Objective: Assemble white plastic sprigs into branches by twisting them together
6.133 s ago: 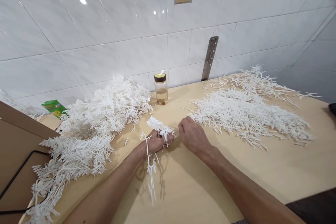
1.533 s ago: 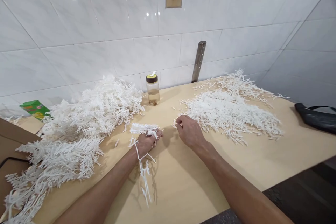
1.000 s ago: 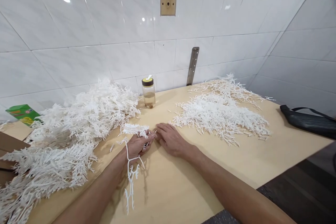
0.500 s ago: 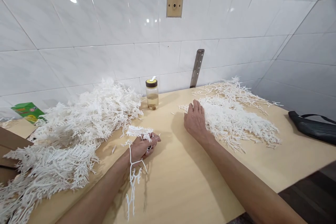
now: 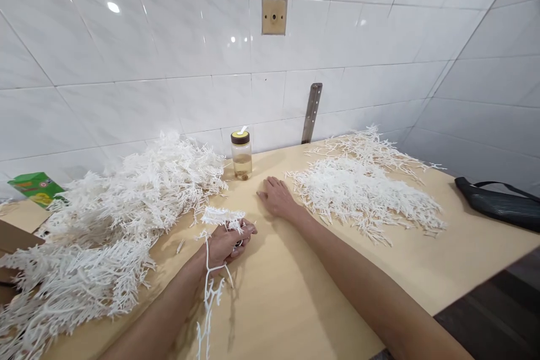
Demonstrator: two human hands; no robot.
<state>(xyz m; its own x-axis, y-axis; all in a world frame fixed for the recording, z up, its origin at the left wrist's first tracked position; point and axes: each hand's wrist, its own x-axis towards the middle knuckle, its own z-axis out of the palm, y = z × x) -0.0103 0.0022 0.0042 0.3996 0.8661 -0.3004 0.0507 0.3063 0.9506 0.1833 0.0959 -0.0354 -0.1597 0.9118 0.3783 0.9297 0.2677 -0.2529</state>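
My left hand (image 5: 230, 243) is closed around a white branched sprig (image 5: 210, 275), whose thin stems dangle below the wrist while a denser frilly part lies across the top of the fingers. Something small and dark shows between those fingers, too hidden to name. My right hand (image 5: 277, 198) is over the table (image 5: 270, 292), palm down with its fingers stretched forward and nothing visible in it. Just to its right spreads a flat pile of loose white sprigs (image 5: 358, 191). A taller heap of white branched pieces (image 5: 126, 202) rises left of my left hand.
Against the tiled wall stand a lidded jar (image 5: 242, 156) of yellowish liquid and an upright metal strip (image 5: 312, 113). A black bag or case (image 5: 498, 202) lies at the right edge. Behind the left heap are a green box (image 5: 37, 188) and a brown box (image 5: 19, 244).
My right hand has moved left, away from the flat pile of sprigs, towards my left hand. The left hand keeps its hold on the sprig. The view has shifted slightly.
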